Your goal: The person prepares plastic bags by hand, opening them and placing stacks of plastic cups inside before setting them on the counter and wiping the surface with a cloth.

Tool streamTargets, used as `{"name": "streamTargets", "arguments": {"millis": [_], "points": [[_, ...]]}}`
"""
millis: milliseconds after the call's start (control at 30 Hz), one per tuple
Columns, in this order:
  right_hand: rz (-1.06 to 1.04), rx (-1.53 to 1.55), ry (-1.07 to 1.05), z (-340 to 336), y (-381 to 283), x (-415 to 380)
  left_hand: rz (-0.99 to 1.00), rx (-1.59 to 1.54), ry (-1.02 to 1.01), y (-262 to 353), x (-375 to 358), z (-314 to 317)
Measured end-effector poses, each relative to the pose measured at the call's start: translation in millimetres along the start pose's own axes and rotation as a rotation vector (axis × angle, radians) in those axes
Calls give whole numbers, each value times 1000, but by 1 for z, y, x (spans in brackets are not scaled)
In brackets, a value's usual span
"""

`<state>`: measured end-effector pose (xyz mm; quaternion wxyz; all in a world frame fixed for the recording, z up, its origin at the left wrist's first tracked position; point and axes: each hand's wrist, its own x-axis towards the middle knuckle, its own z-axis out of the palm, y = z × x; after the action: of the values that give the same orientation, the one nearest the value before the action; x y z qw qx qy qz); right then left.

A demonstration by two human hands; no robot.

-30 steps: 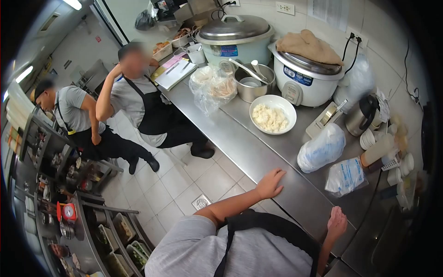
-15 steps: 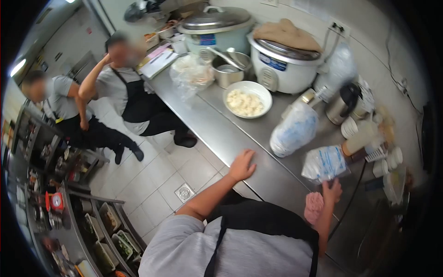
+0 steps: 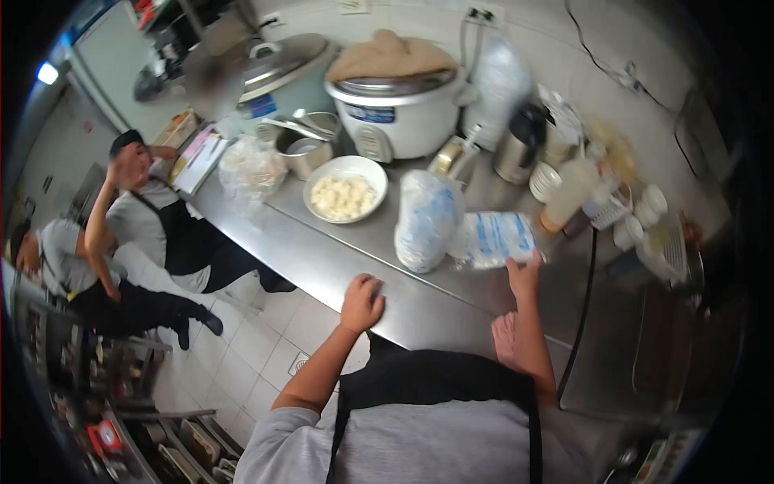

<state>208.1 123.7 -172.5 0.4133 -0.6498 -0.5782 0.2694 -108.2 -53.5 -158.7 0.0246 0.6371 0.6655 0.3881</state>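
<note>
My left hand [image 3: 363, 305] rests on the near edge of the steel counter [image 3: 427, 310], fingers slightly bent and thumb apart, holding nothing. My right hand [image 3: 524, 276] has its fingertips at the near edge of a clear plastic packet with blue print [image 3: 493, 239], which lies flat on the counter. How far the fingers wrap under it is hidden. Left of the packet, touching or almost touching it, is a bulging plastic bag with blue print [image 3: 430, 219]. A pink cloth [image 3: 505, 339] lies beside my right wrist. Farther left stands a white bowl [image 3: 377, 179] with pale, lumpy food.
Behind the bowl are a rice cooker [image 3: 395, 121] topped with a brown cloth, and a steel pot [image 3: 306, 153]. A thermos jug [image 3: 520, 145], bottles [image 3: 571, 194] and cups stand to the right. A black cable [image 3: 582, 315] crosses the counter. Two people are at the left.
My view has turned to the right. The printed packet has moved away from me, closer to the bulging bag, with my right hand at its edge. My left hand stays by the counter edge.
</note>
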Motion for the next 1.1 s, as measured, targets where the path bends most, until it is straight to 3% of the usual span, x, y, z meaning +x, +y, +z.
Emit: {"name": "streamTargets", "arguments": {"millis": [67,100,133,200,300,400,467,533,600,667,733,800,900,967,1100], "points": [[-148,-63,68,19,1,18,-5,-23,9,-2,0,-1],[-168,-83,98,27,7,25,3,-32,17,-3,-2,-2],[-159,120,3,25,-4,28,7,-31,26,-2,-2,-3],[-164,-3,30,32,-1,45,22,-42,13,-5,-2,-5],[-220,254,-8,34,4,77,2,-40,-12,-3,-2,-8],[-59,514,-343,0,-32,88,2,-58,-30,-6,-1,-8],[-76,84,-277,-15,-23,110,5,-43,-31,-7,-3,-7],[-325,-238,-51,-18,-11,116,1,-38,-42,-8,-4,-8],[-810,-443,344,-17,-19,109,-1,-42,-47,-7,-1,-7],[-256,106,-358,-25,-46,65,-10,-46,-57,-7,-2,-8],[-104,-71,-806,-36,-84,7,2,-34,-46,-7,-1,-6],[-269,-347,-994,-38,-94,-25,-7,-25,-37,-8,-4,-7],[-502,-625,-534,-27,-44,-38,-19,-44,-26,-5,-2,-6],[-395,-506,-373,-28,-41,-40,-10,-21,-13,-10,-4,2],[-383,-452,-157,-37,-27,-35,10,-20,22,-1,0,3]]}}
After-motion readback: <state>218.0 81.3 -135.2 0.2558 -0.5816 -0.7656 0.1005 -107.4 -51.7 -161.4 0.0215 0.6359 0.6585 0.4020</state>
